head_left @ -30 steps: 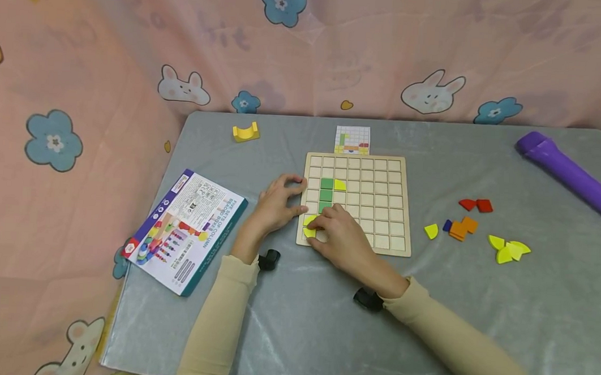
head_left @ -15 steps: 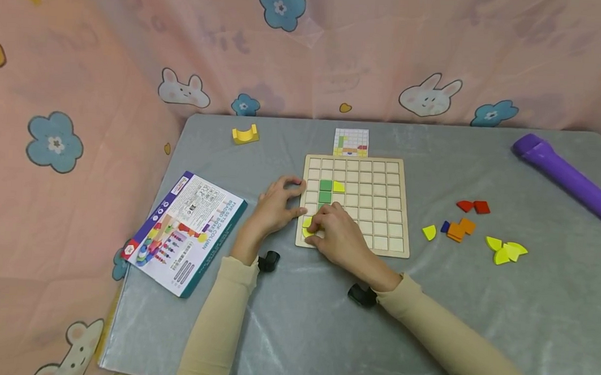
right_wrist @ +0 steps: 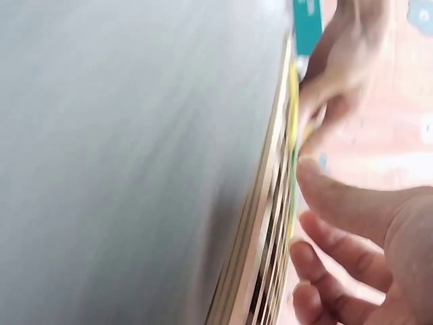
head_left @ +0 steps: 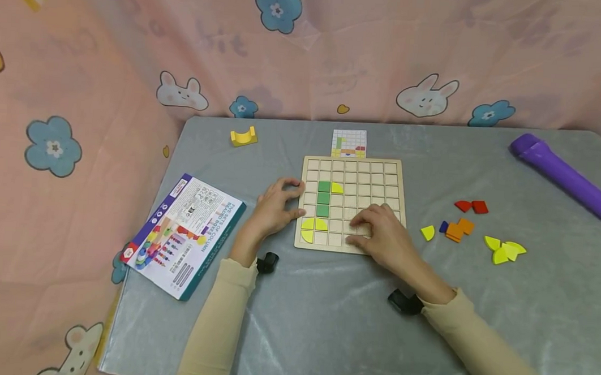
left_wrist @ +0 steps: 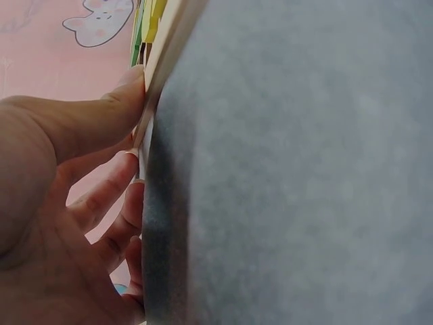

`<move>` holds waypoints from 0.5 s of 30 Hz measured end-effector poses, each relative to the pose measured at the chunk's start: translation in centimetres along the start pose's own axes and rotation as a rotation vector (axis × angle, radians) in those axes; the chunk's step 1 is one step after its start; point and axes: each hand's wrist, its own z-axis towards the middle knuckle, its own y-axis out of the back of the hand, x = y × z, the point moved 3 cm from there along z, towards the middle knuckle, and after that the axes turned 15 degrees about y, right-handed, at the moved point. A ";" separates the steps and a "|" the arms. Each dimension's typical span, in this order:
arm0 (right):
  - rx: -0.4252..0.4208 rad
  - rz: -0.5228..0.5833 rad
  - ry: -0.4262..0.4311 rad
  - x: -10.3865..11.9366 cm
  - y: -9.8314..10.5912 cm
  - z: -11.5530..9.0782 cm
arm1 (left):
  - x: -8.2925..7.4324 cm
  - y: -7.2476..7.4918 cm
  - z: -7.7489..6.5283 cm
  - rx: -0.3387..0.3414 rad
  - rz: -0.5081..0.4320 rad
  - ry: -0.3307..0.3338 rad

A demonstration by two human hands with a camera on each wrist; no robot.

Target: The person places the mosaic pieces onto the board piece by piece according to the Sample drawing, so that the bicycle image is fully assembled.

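L hand (head_left: 273, 207), spread, touches L edge of gridded bd (head_left: 377, 181); R hand (head_left: 387, 237), thumb/fingers apart, hovers over it.

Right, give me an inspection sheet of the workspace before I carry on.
Surface: grey table, faintly creased.
Job's things: grid board holds three green squares and four yellow pieces; loose coloured pieces lie to its right, pattern card at its far edge.
Clutter: box, yellow block, purple tube.
Hands: left hand touches the board's left edge; right hand is over the board, no piece seen in it.
Cables: nothing seen.
Surroundings: pink patterned curtain behind and to the left.
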 end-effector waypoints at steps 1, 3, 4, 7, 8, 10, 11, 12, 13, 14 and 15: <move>-0.004 -0.002 0.003 -0.6 0.7 -0.6 | 0.0 0.0 0.0 0.000 -0.002 0.001; -0.012 -0.013 0.001 -1.9 2.2 -1.8 | 0.0 0.0 0.0 -0.001 -0.001 0.001; -0.015 -0.020 -0.006 -2.5 2.9 -2.4 | -0.1 0.0 0.0 -0.002 -0.001 0.000; -0.019 -0.047 -0.031 -4.3 5.1 -4.1 | 0.0 -0.1 0.0 -0.002 0.005 -0.001; -0.009 -0.063 -0.037 -4.9 5.7 -4.7 | 0.0 -0.1 0.0 -0.003 0.007 -0.001; 0.034 -0.084 -0.049 -6.1 6.8 -5.5 | 0.0 -0.2 0.0 -0.004 0.009 0.001; 0.058 -0.093 -0.048 -6.6 7.2 -5.9 | 0.0 -0.2 0.0 -0.004 0.007 0.003; 0.082 -0.104 -0.043 -7.0 7.5 -6.2 | 0.0 -0.2 0.0 -0.005 0.007 0.004; 0.102 -0.120 -0.041 -7.4 7.7 -6.4 | 0.0 -0.1 0.0 -0.006 0.006 0.004; 0.112 -0.121 -0.032 -7.7 7.8 -6.5 | 0.0 -0.1 0.0 -0.007 0.005 0.005; 0.115 -0.125 -0.028 -7.9 7.8 -6.6 | 0.0 -0.1 0.0 -0.006 0.006 0.005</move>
